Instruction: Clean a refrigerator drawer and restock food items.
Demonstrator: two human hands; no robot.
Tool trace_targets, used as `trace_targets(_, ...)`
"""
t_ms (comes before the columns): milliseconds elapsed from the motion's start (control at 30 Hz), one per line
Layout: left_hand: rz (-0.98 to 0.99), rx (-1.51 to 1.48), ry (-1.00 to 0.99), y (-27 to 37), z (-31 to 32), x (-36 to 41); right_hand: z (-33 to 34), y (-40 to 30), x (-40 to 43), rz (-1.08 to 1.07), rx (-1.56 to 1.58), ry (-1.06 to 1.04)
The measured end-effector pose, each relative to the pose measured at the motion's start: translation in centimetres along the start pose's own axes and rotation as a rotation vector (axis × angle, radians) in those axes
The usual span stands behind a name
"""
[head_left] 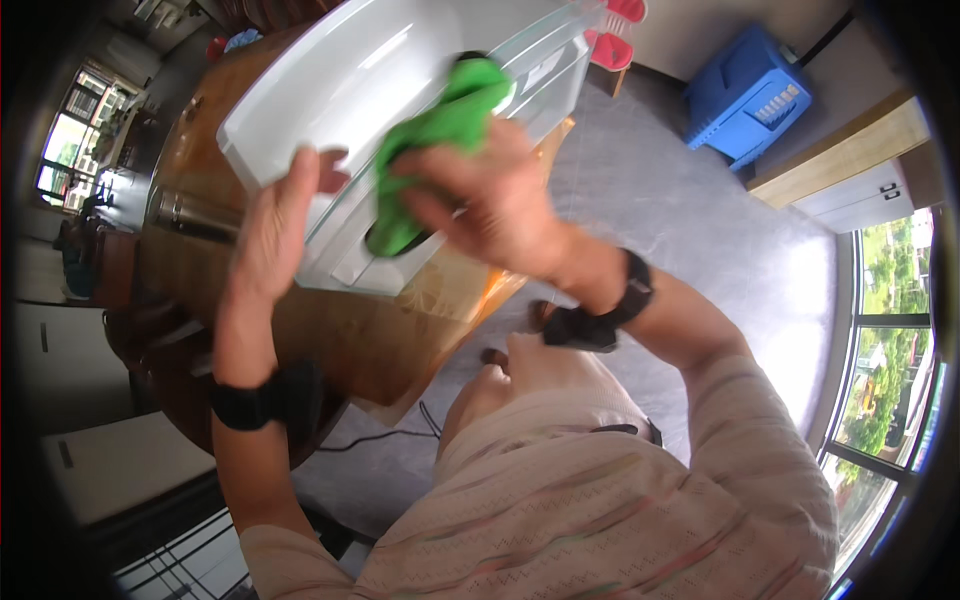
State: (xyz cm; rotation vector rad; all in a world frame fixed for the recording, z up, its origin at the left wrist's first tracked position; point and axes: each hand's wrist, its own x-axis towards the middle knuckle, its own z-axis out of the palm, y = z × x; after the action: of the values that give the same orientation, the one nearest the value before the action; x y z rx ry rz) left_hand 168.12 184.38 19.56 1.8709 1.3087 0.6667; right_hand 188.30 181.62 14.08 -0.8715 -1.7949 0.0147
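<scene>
A large white plastic bin with a clear front panel, like a refrigerator drawer [330,82], lies on a wooden table [322,337]. My right hand [487,195] grips a green cloth [442,127] at the drawer's clear front edge; hand and cloth are blurred by motion. The cloth hangs over both sides of that edge. My left hand [274,232] is at the drawer's near left corner, thumb and fingers apart; whether it touches the drawer cannot be made out. Both wrists wear black straps.
A metallic cylinder [191,214] lies on the table at the left. A dark round-backed chair [172,375] stands beside the table. Further off are a blue plastic box [750,94] and a red and white chair [611,49]. A black cable [375,435] runs over the floor.
</scene>
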Motion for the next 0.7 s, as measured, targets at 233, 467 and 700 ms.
trace_targets(233,0.008,0.198,0.009,-1.1,0.5,-1.2,3.8,2.7,1.7,-0.217,-0.154,-0.047)
trace_targets(467,0.06,0.27,0.135,0.1,1.5,-1.1,-6.8,18.6,3.7,0.031,-0.638,-0.124)
trace_targets(700,0.082,0.312,0.139,0.0,2.1,-0.3,-5.4,18.7,2.8,0.103,-0.792,-0.159)
